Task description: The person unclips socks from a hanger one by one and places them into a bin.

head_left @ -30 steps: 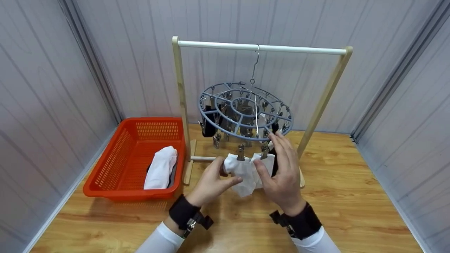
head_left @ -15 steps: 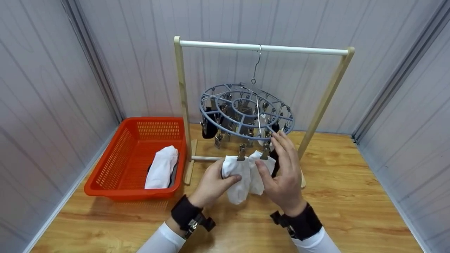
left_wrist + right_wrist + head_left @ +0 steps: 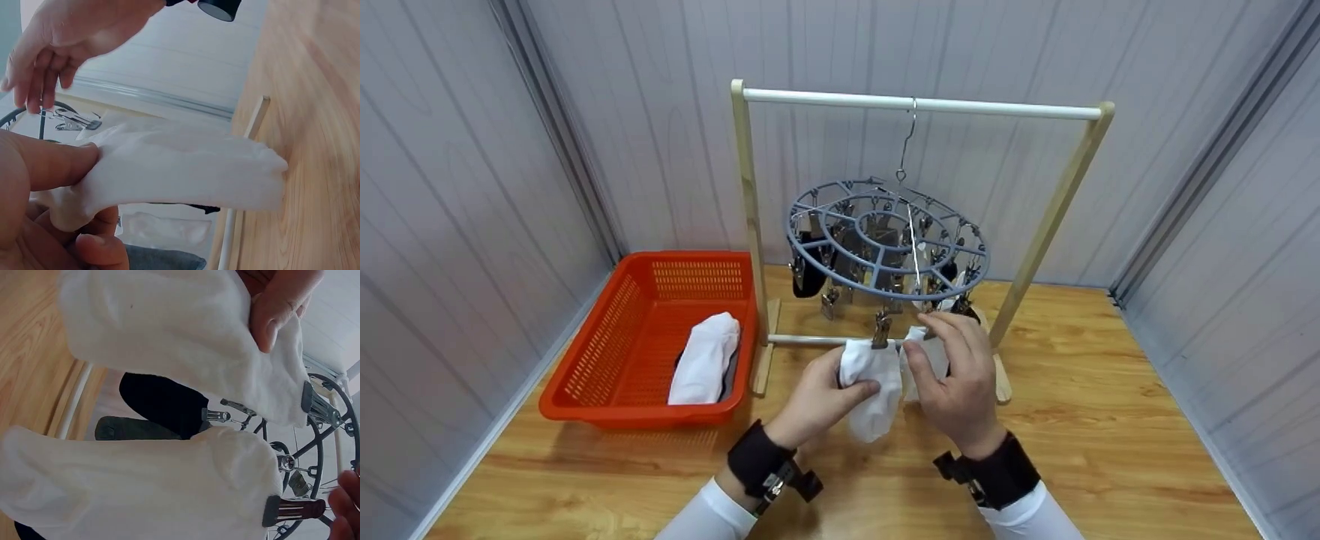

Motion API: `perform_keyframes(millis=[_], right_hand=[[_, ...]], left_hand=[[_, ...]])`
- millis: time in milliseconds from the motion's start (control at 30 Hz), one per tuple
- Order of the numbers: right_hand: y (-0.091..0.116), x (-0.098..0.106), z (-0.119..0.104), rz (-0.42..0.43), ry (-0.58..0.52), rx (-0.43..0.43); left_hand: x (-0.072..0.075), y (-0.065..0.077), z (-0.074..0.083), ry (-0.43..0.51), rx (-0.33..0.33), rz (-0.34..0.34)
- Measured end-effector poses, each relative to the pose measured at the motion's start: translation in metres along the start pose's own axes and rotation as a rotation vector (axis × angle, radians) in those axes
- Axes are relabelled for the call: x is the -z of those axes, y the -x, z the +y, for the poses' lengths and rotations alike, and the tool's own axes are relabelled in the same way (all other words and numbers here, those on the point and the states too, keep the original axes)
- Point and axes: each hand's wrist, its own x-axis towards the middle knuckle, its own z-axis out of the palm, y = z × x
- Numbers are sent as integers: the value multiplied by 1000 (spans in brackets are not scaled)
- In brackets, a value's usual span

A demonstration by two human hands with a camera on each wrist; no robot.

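As seen from the head camera, the left hand (image 3: 819, 397) pinches a white sock (image 3: 874, 386) clipped at the 6 o'clock edge of the round peg hanger (image 3: 885, 244); the right hand (image 3: 956, 375), fingers loosely spread, touches a second white sock (image 3: 931, 358) at 5 o'clock. One sock (image 3: 703, 360) remains in the orange basket (image 3: 607, 337), so hanging appears largely done. Left wrist: thumb and fingers (image 3: 56, 166) grip the sock. Right wrist: two pegged white socks, a dark sock (image 3: 163, 402) behind.

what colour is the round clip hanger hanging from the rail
Blue-grey: the round plastic clip hanger shows best in the head view.
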Motion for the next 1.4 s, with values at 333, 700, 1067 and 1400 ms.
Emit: perform_keyframes(millis=[333, 700, 1067, 1400], right_hand=[[9, -1, -4, -233, -270, -317], [8, -5, -4, -395, -764, -676], [4, -3, -5, -280, -849, -765], [4, -3, -5, -227, -785, -812]], left_hand=[[-6, 4, 5, 7, 0, -31], [-9, 5, 3, 0, -25, -71], [-9, 3, 0, -14, -14, -79], [-7, 3, 0, -43, -18, -87]])
